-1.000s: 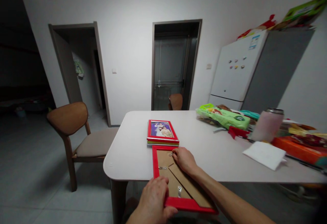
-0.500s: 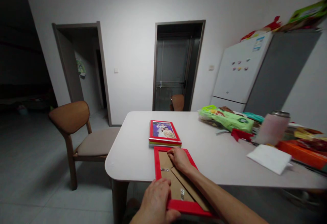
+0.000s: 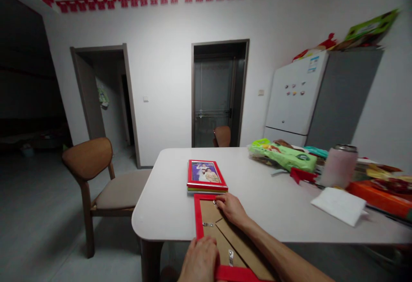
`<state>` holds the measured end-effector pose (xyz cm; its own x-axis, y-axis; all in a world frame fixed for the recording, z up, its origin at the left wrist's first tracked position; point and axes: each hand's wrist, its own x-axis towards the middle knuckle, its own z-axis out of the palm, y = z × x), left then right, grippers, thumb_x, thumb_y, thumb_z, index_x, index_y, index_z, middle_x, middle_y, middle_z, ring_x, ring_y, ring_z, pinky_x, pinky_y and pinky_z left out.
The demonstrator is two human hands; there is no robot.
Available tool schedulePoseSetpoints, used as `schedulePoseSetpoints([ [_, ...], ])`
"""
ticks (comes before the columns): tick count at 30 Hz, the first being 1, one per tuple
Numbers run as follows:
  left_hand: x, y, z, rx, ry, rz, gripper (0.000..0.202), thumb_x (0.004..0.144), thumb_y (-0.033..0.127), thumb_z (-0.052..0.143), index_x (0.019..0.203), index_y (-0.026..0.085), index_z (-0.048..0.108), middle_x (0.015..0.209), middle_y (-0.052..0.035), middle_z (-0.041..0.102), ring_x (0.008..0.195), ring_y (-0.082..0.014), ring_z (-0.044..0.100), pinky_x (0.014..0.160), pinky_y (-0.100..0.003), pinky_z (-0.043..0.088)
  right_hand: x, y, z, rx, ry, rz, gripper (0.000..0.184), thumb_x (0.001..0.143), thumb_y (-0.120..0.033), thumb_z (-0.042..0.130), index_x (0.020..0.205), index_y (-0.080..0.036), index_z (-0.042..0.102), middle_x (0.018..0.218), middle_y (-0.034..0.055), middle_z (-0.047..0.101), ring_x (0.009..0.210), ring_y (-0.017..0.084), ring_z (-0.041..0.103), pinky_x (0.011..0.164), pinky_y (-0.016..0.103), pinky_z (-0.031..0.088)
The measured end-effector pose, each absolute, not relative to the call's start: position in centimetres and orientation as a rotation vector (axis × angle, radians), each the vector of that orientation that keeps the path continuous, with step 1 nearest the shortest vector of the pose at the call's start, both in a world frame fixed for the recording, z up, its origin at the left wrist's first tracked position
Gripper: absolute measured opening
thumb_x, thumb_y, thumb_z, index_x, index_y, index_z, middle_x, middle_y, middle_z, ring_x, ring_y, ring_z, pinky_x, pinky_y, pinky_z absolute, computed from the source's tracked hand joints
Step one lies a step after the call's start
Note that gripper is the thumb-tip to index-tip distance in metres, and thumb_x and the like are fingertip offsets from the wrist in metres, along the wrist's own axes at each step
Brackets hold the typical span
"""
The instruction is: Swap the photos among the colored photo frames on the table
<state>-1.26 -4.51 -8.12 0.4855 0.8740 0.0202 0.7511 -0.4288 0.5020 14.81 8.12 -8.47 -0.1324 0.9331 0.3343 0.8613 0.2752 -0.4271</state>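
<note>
In the head view, a red picture frame (image 3: 210, 230) lay face down at the lower centre of the frame. It rested on the near edge of the white table (image 3: 167, 213), with its near end hanging past the rim. Its brown cardboard backing faced up, crossed by a slanted stand strip and dotted with small metal clips.

The left hand (image 3: 201, 260), at the bottom centre, had its fingers curled over the frame's near rail, gripping it. The right hand (image 3: 231, 209) lay on the backing with its fingers drawn together. Their tips were on a clip (image 3: 215, 202) by the far rail; whether they pinched it could not be told.

Just beyond sat a stack of frames (image 3: 206, 175), the top one red and holding a photo. A wooden chair (image 3: 96, 174) stood at the left. A green packet (image 3: 283, 155), a pink flask (image 3: 339, 166) and a white sheet (image 3: 337, 204) lay at the right.
</note>
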Motion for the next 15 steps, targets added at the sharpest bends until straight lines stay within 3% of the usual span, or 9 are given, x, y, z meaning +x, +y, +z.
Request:
schedulePoseSetpoints([
  [3,0.7,-4.3,-8.2,2.388,1.289,0.376,0.044,0.063,0.024,0.062,0.105,0.015,0.051,0.129,-0.0141,0.034,0.121,-0.027,0.026,0.1,-0.049,0.01,17.0,6.8,-8.0,-1.607,-1.971,0.172,0.031,0.072,-0.021,0.038,0.091,-0.017,0.063,0.091,0.0057,0.064,0.084,0.014,0.056,0.074,0.022,0.039],
  [6,2.6,-4.2,-8.0,2.434,1.279,0.366,0.04,0.067,0.019,0.057,0.106,0.013,0.05,0.13,-0.0163,0.032,0.122,-0.0278,0.022,0.099,-0.052,0.007,19.2,5.3,-8.0,-1.619,-1.902,0.221,0.032,0.073,-0.024,0.037,0.089,-0.016,0.064,0.088,0.006,0.064,0.08,0.015,0.057,0.074,0.023,0.04],
  [10,3.4,-4.3,-7.9,2.428,1.275,0.259,0.052,0.059,0.014,0.061,0.109,0.01,0.048,0.13,-0.0167,0.032,0.122,-0.0272,0.024,0.1,-0.045,0.014,20.6,4.0,-8.3,-1.589,-1.824,0.334,0.031,0.07,-0.028,0.04,0.084,-0.016,0.065,0.085,0.006,0.065,0.078,0.016,0.058,0.072,0.025,0.042],
  [15,2.5,-4.2,-8.8,2.367,1.254,0.412,0.05,0.062,0.018,0.056,0.11,0.013,0.046,0.129,-0.0133,0.036,0.118,-0.0265,0.031,0.099,-0.04,0.022,22.0,3.1,-8.9,-1.522,-1.541,0.597,0.034,0.068,-0.033,0.042,0.087,-0.016,0.064,0.091,0.0075,0.065,0.083,0.019,0.059,0.076,0.029,0.043],
])
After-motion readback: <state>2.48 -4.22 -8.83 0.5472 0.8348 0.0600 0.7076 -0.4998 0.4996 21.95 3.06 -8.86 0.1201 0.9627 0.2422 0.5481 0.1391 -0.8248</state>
